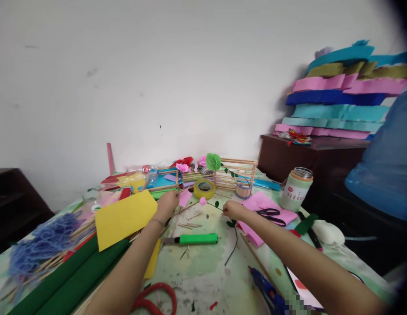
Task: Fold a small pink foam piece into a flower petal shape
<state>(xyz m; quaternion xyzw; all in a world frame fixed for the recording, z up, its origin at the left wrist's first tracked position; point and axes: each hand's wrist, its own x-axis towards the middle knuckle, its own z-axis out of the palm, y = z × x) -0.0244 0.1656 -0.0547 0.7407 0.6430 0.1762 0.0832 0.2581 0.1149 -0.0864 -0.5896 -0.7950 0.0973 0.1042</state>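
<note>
Over cluttered table point(203, 267), left hand point(166, 204) pinching pink petal point(184, 197), right hand point(232, 210) gripping wire stem point(234, 245).

Red scissors point(154, 298): blades cut off by the bottom edge. Glue gun point(267, 293): rear lost in a pixelated patch. Left hand point(166, 204): fingertips hidden behind a pink petal point(184, 197). Jar point(294, 189): label too small to read. Person in blue point(385, 170): cut off at the right edge, blurred.
</note>
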